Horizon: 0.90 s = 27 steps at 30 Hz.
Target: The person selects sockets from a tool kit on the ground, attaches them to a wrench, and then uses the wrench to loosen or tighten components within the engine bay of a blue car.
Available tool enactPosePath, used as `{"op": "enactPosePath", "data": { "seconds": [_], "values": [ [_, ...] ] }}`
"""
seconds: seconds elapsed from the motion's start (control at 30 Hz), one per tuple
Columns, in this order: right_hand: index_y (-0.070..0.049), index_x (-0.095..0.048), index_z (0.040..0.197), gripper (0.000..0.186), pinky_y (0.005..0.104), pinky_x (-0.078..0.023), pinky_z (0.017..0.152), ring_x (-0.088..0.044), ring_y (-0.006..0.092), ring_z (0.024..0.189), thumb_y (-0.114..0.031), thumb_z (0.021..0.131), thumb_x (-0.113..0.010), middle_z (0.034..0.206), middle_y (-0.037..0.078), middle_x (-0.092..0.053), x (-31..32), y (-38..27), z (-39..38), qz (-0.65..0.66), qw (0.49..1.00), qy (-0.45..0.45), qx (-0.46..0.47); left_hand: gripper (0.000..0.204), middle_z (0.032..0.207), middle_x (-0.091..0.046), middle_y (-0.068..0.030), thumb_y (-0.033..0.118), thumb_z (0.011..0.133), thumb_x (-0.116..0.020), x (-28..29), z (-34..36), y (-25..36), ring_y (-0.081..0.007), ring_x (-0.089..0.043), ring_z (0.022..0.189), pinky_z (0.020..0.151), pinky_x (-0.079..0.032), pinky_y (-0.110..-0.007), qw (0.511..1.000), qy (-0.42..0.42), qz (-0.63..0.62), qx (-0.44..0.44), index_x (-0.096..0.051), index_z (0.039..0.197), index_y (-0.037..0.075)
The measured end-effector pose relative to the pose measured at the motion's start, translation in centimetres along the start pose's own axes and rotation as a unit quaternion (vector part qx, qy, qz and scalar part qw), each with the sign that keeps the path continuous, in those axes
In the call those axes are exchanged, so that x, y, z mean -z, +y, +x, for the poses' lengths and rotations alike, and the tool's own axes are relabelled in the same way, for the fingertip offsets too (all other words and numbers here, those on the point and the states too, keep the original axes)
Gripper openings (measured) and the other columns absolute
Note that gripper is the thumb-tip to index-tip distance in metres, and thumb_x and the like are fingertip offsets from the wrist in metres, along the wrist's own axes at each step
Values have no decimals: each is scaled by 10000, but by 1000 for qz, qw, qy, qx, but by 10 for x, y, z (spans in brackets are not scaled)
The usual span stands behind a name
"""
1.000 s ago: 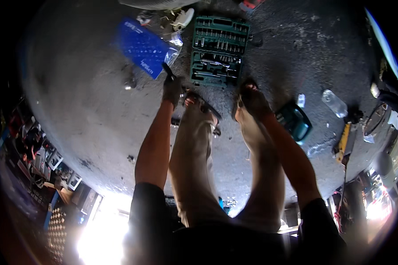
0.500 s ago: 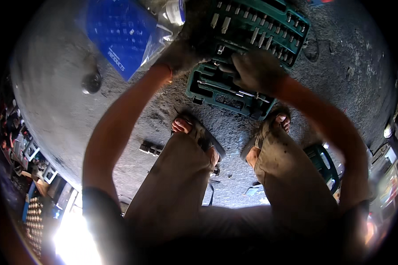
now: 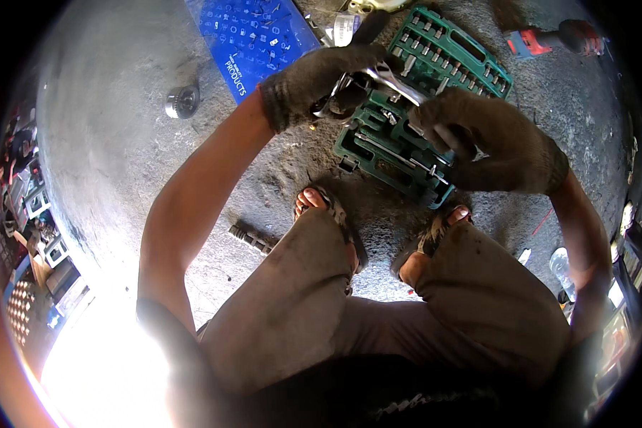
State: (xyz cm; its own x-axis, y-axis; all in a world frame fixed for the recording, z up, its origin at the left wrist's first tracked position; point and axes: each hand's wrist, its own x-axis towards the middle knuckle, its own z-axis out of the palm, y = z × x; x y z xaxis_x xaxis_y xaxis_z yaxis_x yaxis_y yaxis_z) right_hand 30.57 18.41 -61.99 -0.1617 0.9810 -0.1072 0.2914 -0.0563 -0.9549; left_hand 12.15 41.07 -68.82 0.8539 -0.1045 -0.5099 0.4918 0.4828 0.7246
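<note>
My left hand (image 3: 317, 82), in a dark work glove, is closed around shiny curved metal (image 3: 328, 107) that its fingers partly hide. From beside it a chrome wrench-like tool (image 3: 399, 84) runs across to my right hand (image 3: 496, 139), also gloved. My right fingers are curled, with the tool's near end at their tips; its exact kind is unclear. Both hands are above an open green socket set case (image 3: 471, 50). Rows of sockets fill its far half, while long bars (image 3: 381, 145) lie in its near half, partly covered by my right hand.
A blue printed sheet (image 3: 253, 43) lies at the far left, near a round metal part (image 3: 183, 102). A red and black power tool (image 3: 560, 39) lies far right. A dark ridged shaft (image 3: 250, 239) is beside my left leg, and a clear bottle (image 3: 562, 271) is near my right forearm.
Both hands have lifted from the case and moved right, with chrome metal now visible between them. The whole view has shifted, bringing the red power tool fully into sight.
</note>
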Motion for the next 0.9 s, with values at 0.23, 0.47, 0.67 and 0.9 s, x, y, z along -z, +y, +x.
{"op": "enactPosePath", "data": {
  "seconds": [0.23,0.47,0.67,0.9],
  "values": [
    [-24,-579,1192,374,279,-461,504,-555,124,587,-355,1027,-527,778,41,-607,-10,16,-18,310,928,-24,-208,499,869,-651,-27,328,999,-694,-63,-9,15,-60,-579,659,524,-433,-200,973,-9,224,-54,-564,1388,44],
    [-80,-566,980,488,219,-305,333,-376,52,370,-524,1090,-396,546,-44,-453,14,21,-25,344,921,23,-182,584,1052,-650,-48,261,996,-694,-78,-6,59,-140,-592,921,815,-509,-324,973,-120,173,-100,-406,1442,15],
    [-56,-574,977,419,212,-314,369,-381,49,387,-379,1133,-358,554,-47,-452,10,23,-42,377,902,108,-182,389,1014,-666,-51,205,1025,-640,-104,8,58,-134,-576,957,844,-488,-324,949,-52,296,-96,-585,1322,-41],
    [-106,-624,993,420,238,-292,421,-349,62,430,-426,1112,-379,557,-47,-417,-20,30,-61,189,927,228,-230,442,1059,-715,-104,251,1008,-650,-110,31,33,-171,-631,969,881,-511,-341,951,-41,290,-103,-590,1381,21]
  ]
}}
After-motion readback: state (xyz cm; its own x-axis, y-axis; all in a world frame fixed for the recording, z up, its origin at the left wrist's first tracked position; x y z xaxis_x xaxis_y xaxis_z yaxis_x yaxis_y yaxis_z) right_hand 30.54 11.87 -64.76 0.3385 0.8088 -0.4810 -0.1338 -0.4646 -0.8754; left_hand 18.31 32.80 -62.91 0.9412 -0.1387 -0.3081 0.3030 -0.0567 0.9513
